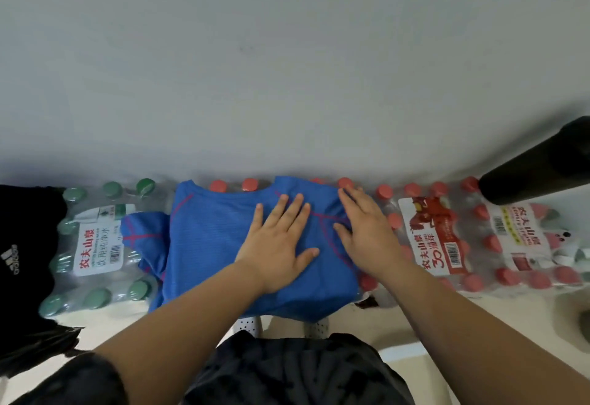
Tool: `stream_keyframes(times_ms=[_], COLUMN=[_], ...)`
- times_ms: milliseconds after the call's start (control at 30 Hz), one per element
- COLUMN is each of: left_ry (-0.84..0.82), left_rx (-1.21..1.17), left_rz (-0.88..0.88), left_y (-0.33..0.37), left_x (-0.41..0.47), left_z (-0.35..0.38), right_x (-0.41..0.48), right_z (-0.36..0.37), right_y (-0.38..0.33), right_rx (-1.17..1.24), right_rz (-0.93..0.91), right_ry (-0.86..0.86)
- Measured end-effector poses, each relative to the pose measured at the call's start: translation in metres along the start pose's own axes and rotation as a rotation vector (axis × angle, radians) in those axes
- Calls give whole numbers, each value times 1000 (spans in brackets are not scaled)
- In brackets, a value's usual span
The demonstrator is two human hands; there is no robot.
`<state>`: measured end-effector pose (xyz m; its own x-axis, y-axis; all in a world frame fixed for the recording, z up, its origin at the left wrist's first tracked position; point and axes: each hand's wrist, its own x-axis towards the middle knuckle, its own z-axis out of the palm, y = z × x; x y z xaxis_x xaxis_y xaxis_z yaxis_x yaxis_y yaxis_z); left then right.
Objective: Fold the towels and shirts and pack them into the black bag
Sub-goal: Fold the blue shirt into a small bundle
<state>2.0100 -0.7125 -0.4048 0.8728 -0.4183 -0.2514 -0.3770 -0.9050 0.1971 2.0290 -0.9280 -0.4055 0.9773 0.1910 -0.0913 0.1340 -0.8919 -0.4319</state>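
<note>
One blue shirt [217,245]. Two bare hands: one left hand [277,245] and one right hand [367,235]. One green-capped bottle pack [95,245]. Two labelled packs of red-capped bottles: the nearer red-capped pack [437,238] and the farther red-capped pack [517,235]. A possible third under the shirt is unclear. One black cylinder [536,165]. One black logo item [25,229].

1. The wall [287,53] is closing off the far side.
2. The green-capped bottle pack [95,245] and black bag [35,344] are crowding the left.
3. A black cylinder [536,168] is jutting over the red-capped bottle packs [447,238] on the right.
4. Pale floor [463,318] is lying open at near right.
</note>
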Motion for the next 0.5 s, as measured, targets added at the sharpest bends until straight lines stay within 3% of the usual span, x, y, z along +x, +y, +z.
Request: stream_keyframes(times_ms=[133, 300, 433, 500], left_ry=[-5, 10, 3, 0], left_rx=[22, 72, 80, 86], left_rz=[-46, -57, -88, -96], left_y=[11, 11, 14, 15], left_x=[8, 7, 7, 10], left_z=[12, 11, 9, 7], right_x=[8, 27, 36, 36], right_z=[-15, -23, -37, -46], right_y=[26, 33, 40, 45], right_rx=[-118, -228, -165, -23], right_rz=[83, 44, -20, -46], right_ry=[-13, -69, -5, -11])
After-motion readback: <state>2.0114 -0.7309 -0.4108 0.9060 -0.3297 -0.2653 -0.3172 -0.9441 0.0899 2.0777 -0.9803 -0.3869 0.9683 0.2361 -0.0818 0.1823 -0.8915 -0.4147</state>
